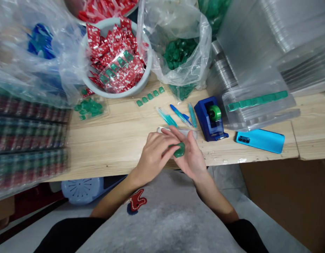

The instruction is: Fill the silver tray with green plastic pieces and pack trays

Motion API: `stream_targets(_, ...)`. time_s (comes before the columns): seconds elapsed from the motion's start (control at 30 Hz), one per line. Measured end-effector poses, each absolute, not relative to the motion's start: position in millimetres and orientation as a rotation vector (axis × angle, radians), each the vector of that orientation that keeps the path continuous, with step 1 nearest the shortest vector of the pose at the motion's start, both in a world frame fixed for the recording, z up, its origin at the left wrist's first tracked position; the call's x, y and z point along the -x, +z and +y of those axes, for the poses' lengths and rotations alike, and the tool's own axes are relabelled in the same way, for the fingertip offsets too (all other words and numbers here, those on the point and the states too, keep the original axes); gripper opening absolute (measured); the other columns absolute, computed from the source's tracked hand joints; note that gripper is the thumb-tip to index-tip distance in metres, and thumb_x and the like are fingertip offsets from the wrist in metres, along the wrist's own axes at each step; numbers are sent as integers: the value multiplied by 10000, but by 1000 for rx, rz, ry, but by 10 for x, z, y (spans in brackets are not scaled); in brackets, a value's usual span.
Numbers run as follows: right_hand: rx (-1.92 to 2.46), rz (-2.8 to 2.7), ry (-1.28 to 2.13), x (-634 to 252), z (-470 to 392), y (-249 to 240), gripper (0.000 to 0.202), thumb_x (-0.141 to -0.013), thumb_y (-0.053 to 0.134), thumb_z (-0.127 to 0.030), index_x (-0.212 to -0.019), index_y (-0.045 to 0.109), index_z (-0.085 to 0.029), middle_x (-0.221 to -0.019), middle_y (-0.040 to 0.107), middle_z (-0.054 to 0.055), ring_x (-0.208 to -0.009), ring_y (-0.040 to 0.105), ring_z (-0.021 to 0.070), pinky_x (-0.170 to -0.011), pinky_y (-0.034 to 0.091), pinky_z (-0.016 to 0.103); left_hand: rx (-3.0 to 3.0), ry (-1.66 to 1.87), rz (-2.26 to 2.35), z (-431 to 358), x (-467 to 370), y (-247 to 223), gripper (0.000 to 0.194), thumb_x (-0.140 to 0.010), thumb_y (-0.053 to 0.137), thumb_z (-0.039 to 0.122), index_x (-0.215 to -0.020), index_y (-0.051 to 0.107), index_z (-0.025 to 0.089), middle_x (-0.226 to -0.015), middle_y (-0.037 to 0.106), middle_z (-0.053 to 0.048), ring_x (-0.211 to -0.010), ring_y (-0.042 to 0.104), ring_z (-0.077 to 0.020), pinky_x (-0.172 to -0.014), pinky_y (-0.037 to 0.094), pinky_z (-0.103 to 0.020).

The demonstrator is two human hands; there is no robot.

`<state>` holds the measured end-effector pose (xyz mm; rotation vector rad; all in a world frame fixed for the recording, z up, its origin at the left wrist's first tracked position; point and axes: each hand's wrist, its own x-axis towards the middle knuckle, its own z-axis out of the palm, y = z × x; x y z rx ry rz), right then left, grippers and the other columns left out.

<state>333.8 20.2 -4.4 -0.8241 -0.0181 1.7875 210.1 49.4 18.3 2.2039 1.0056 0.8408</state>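
My left hand is closed, its fingertips and thumb pinching at a rounded translucent green piece. Opposite it, my right hand has its fingers stretched out and its palm turned up, and the green piece lies against that palm. Whether more pieces are tucked behind the fingers is hidden. Just beyond my hands, a pale flat case lies partly covered by my fingers. Blue and teal pens are spread behind it. To the right stands a blue tape dispenser with a green roll.
A light-blue basin of red printed packets stands at the back, beside a clear bag of green pieces. Loose green pieces lie at left, near stacked filled trays. Clear plastic trays and a blue phone occupy the right.
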Motion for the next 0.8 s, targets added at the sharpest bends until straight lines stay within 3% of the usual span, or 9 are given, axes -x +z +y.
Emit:
stream_targets(0.07,903,-59,1687,-3324,220,-77,310,-745,703,-514,-906,715,-248,-981,721,21,-866,654,140,-679,524,235,-1865,891,1049,506,-2053,197,51,-905,589,236,-918,629,208,-859,678,-6,-817,608,-145,-753,474,-286)
stream_targets(0.13,946,-175,1600,-3323,218,-93,216,-716,759,-425,-827,702,-249,-775,683,-24,-612,585,84,-499,435,194,-1557,923,1076,526,-1998,213,76,-890,612,277,-898,653,213,-846,680,2,-786,625,-128,-705,491,-249)
stream_targets(0.2,957,-354,1561,-3336,198,-73,166,-734,758,-379,-822,694,-254,-655,617,-58,-500,501,58,-448,377,188,-1388,929,1084,539,-1954,229,95,-862,650,302,-888,677,216,-830,690,5,-749,630,-116,-671,495,-224)
stream_targets(0.27,984,-550,1536,-3358,173,-19,148,-759,743,-342,-874,691,-264,-649,601,-65,-515,507,63,-494,417,200,-1336,916,1083,536,-1933,247,105,-847,667,309,-885,691,214,-821,694,0,-744,634,-114,-667,501,-215)
stream_targets(0.37,1052,-749,1471,-3392,147,84,197,-739,753,-242,-920,679,-270,-792,652,-47,-630,569,83,-619,491,234,-1330,910,1067,504,-1935,277,109,-853,657,287,-932,681,215,-867,696,-13,-805,648,-121,-716,517,-219)
stream_targets(0.5,1069,-847,1410,-3425,126,156,319,-733,731,-147,-1010,647,-282,-926,671,-33,-660,583,78,-665,507,242,-1378,970,1082,449,-1945,315,122,-834,668,210,-950,633,222,-838,658,8,-798,628,-104,-729,512,-205)
stream_targets(0.8,1048,-900,1453,-3477,80,90,313,-735,748,-239,-997,578,-263,-791,572,-45,-679,557,99,-689,504,264,-1436,779,1063,405,-1914,308,113,-846,612,177,-954,609,209,-860,645,-2,-787,609,-112,-731,500,-226)
